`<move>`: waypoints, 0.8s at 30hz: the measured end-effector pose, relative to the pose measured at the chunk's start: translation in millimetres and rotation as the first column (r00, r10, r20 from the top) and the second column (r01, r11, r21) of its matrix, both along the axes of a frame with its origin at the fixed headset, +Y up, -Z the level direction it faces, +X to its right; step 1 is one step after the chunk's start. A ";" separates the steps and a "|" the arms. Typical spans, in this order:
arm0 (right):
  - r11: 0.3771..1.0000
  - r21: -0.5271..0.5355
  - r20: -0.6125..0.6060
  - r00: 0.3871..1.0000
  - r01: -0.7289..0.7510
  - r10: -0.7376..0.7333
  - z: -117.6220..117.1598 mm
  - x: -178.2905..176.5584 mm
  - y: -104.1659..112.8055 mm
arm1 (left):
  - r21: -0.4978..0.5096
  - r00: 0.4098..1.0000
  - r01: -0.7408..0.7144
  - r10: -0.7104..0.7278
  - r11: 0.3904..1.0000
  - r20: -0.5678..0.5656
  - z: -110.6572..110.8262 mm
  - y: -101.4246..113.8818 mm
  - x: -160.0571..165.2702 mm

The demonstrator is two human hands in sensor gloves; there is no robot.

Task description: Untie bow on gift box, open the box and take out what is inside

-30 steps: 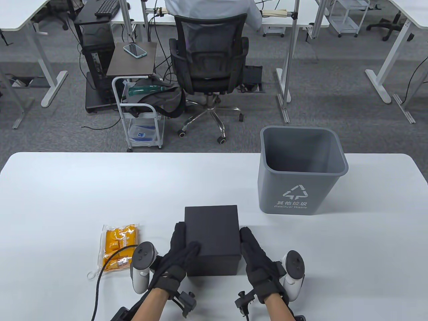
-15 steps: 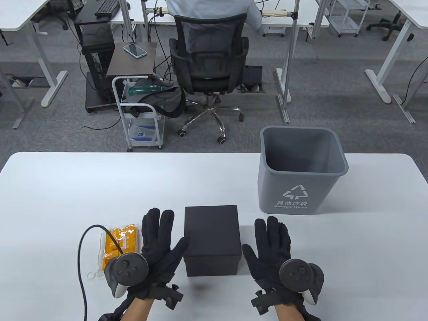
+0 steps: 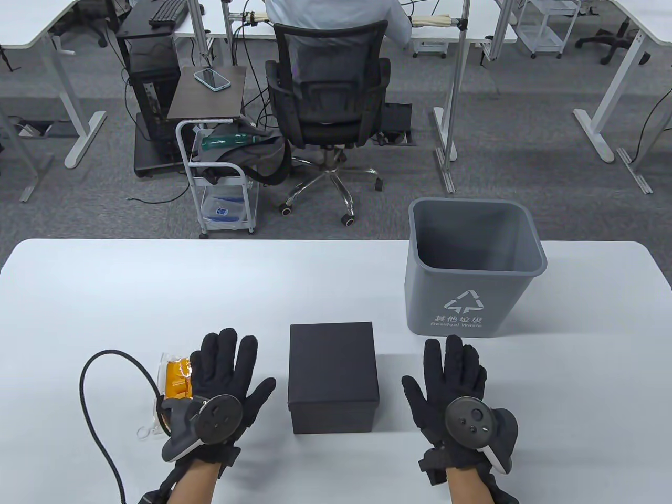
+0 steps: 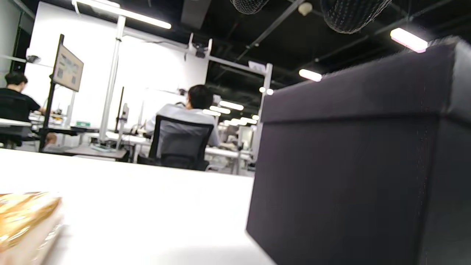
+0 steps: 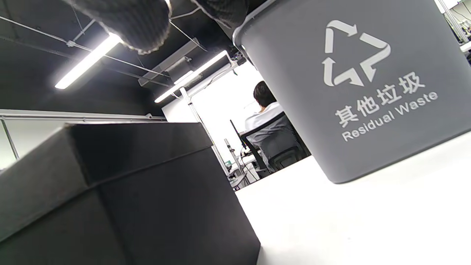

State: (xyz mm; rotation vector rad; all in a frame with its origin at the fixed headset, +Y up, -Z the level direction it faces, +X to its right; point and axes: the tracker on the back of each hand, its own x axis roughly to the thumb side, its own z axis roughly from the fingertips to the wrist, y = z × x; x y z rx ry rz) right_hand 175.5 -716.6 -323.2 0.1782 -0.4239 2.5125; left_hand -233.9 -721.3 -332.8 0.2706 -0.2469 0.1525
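Table view: I see the black gift box [image 3: 334,375] on the white table [image 3: 157,294], lid on, midway between my two hands. My left hand [image 3: 226,383] lies flat on the table to the box's left, fingers straight and spread, holding nothing. My right hand [image 3: 451,386] mirrors it on the box's right, also flat and empty. Neither touches the box, and both sit about equally near it. The box is near-cubic, so it offers no clear long axis; its side walls face my palms. No bow or ribbon is visible on it. An orange packet [image 3: 176,378] in clear wrap lies partly under my left hand (likely the contents, in my judgement). A grey waste bin [image 3: 472,273] stands beyond my right hand.

Left wrist view: the box [image 4: 360,165] fills the right side, matte with a fine paper grain, a lid seam running below its top edge. The packet [image 4: 25,217] is a blur at lower left.

Right wrist view: the box [image 5: 121,195] sits lower left, sharp-edged; the bin [image 5: 360,88] is smooth plastic, tapering downward. Fingertips [image 5: 136,22] hang in at the top.
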 end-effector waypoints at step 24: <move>0.999 0.021 -0.071 0.997 -0.024 0.025 -0.2 -15.4 -2.3 | -0.055 1.000 0.005 -0.005 0.998 0.006 2.5 -2.7 8.6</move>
